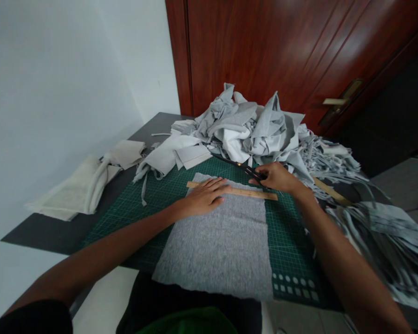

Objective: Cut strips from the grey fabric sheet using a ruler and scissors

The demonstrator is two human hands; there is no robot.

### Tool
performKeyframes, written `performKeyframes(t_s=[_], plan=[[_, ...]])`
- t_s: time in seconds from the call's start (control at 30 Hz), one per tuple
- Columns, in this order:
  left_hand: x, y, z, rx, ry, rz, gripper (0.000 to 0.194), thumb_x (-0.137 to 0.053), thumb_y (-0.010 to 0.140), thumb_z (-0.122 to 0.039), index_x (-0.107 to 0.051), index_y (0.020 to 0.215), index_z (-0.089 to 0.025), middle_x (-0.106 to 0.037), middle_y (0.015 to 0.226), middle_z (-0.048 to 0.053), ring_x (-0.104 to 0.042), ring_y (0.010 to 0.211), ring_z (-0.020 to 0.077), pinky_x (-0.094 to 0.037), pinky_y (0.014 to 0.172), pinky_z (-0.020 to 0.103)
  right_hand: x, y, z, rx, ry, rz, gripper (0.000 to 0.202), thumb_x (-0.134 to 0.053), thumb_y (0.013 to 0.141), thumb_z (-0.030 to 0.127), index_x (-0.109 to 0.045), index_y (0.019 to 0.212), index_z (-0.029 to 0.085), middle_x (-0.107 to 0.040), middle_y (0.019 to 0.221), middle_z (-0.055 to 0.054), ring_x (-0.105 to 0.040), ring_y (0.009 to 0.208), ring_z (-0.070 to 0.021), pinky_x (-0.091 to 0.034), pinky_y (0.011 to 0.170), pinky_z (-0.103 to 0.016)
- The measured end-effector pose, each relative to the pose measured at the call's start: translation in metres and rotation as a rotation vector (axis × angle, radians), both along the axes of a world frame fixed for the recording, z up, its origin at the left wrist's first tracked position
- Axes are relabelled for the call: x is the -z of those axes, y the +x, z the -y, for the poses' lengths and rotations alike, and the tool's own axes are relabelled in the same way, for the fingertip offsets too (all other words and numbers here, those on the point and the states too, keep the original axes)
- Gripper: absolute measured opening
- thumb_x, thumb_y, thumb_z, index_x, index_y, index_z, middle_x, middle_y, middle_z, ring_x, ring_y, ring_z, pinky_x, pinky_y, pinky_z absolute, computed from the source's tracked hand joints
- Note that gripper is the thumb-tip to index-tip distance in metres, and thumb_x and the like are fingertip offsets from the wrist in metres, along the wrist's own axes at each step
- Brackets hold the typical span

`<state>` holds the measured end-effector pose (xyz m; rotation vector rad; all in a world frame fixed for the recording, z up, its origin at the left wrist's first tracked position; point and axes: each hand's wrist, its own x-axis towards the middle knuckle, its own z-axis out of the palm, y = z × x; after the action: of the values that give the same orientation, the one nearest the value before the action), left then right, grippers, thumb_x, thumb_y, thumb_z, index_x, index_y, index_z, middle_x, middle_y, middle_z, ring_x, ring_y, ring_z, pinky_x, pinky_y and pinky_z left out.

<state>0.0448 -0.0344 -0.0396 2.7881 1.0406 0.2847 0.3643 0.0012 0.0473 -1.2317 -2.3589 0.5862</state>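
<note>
A piece of grey cloth (223,250) lies flat before me, its near edge hanging slightly over the table's front. Across its far end runs a wooden ruler (252,193). My left hand (205,197) rests flat on the ruler and cloth, fingers stretched out. Just beyond the ruler's right half, my right hand (277,177) is closed round the handles of black scissors (242,166), whose blades point left and away from me. Part of the handles is hidden by the fingers.
Under the cloth is a green cutting mat (289,236). A heap of grey and white fabric (244,125) stands at the back, by a wooden door (264,51). Cream cloth (80,185) lies left. Stacked cloth pieces (386,246) and another wooden strip (330,191) are right.
</note>
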Motion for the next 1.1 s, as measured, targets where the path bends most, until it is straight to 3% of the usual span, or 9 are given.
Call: performKeyframes(t_s=[0.27, 0.47, 0.8, 1.1], plan=[[-0.002, -0.001, -0.033, 0.01, 0.005, 0.002, 0.056, -0.036, 0.116, -0.045, -0.029, 0.169, -0.03, -0.028, 0.18, 0.005, -0.021, 0.168, 0.0241, -0.016, 0.138, 0.048, 0.016, 0.001, -0.007, 0.034, -0.001, 0.076, 0.037, -0.072, 0.083, 0.049, -0.059, 0.065, 0.021, -0.056, 0.06, -0.001, -0.049, 0.061, -0.0151, -0.033, 0.058, -0.031], [-0.002, 0.001, -0.051, -0.044, 0.014, 0.031, 0.054, -0.042, 0.114, -0.043, -0.039, 0.166, -0.029, -0.035, 0.177, 0.007, -0.028, 0.166, 0.0278, -0.021, 0.137, 0.052, 0.024, 0.001, -0.011, 0.072, -0.012, 0.09, 0.038, -0.074, 0.082, 0.054, -0.063, 0.068, 0.021, -0.06, 0.063, -0.002, -0.053, 0.063, -0.0169, -0.035, 0.06, -0.031], [0.0, 0.0, -0.05, -0.069, 0.031, 0.092, 0.05, -0.047, 0.112, -0.04, -0.044, 0.161, -0.029, -0.039, 0.175, 0.008, -0.032, 0.164, 0.0283, -0.023, 0.135, 0.054, 0.029, 0.018, -0.02, 0.119, -0.015, 0.182, 0.027, -0.073, 0.078, 0.044, -0.064, 0.067, 0.021, -0.064, 0.064, -0.004, -0.056, 0.063, -0.0193, -0.035, 0.061, -0.032], [-0.011, -0.002, -0.045, -0.016, 0.06, 0.172, 0.035, -0.05, 0.108, -0.025, -0.062, 0.142, -0.026, -0.051, 0.16, 0.008, -0.036, 0.154, 0.0284, -0.037, 0.128, 0.052, 0.031, 0.048, -0.03, 0.136, -0.091, 0.145, 0.036, -0.074, 0.075, 0.057, -0.062, 0.068, 0.023, -0.064, 0.065, -0.002, -0.056, 0.066, -0.02, -0.036, 0.062, -0.032]])
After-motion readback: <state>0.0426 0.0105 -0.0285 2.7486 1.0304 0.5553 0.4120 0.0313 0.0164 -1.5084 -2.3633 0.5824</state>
